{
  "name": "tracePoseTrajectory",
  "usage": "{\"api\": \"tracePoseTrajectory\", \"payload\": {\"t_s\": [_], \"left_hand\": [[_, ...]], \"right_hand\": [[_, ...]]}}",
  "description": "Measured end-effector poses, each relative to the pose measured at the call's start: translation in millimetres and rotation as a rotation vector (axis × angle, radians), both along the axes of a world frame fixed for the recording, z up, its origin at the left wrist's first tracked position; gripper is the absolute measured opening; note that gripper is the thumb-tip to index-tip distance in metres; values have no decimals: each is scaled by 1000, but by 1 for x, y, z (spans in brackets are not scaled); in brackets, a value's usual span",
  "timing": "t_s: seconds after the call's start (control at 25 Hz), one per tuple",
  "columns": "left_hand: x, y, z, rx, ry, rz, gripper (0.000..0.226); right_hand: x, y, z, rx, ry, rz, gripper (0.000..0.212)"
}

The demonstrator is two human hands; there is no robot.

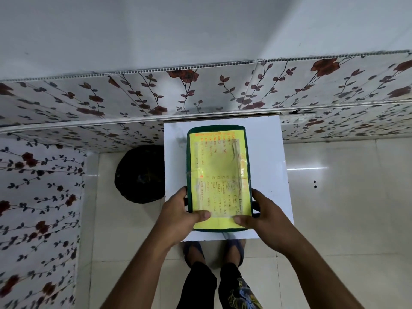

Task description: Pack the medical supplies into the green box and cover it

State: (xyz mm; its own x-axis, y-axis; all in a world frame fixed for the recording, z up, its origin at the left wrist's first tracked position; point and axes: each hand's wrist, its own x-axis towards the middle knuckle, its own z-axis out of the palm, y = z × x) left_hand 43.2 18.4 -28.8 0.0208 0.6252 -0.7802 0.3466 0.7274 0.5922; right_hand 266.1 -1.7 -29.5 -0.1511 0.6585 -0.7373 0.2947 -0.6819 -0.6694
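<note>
The green box point(189, 166) stands lengthwise on a small white table point(267, 157), with its lid on. A yellow handwritten sheet point(219, 170) taped over with clear tape covers the lid's top. My left hand point(180, 210) grips the near left corner, thumb pressed on the yellow sheet. My right hand point(259, 214) grips the near right corner the same way, thumb on the sheet. Black handles show under my fingers at both sides. The box's contents are hidden; no loose medical supplies are in view.
A black round bin point(139, 175) sits on the tiled floor left of the table. Floral wall panels point(133, 101) run behind and to the left. My feet in sandals point(214, 250) stand just below the table's near edge. Glossy floor tiles point(334, 186) lie to the right.
</note>
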Motion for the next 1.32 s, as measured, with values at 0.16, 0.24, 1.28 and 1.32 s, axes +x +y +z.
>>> {"api": "tracePoseTrajectory", "payload": {"t_s": [0.16, 0.24, 1.28, 1.32], "left_hand": [[1, -2, 2, 0, 6, -8, 45], [1, -1, 5, -2, -45, -23, 48], [-8, 16, 154, 329, 133, -89, 69], [-10, 16, 188, 411, 168, -114, 68]], "right_hand": [[-4, -2, 2, 0, -14, 0, 57], [0, -2, 4, 12, -22, 0, 58], [17, 38, 172, 529, -578, 317, 74], [16, 39, 204, 615, -608, 321, 72]]}}
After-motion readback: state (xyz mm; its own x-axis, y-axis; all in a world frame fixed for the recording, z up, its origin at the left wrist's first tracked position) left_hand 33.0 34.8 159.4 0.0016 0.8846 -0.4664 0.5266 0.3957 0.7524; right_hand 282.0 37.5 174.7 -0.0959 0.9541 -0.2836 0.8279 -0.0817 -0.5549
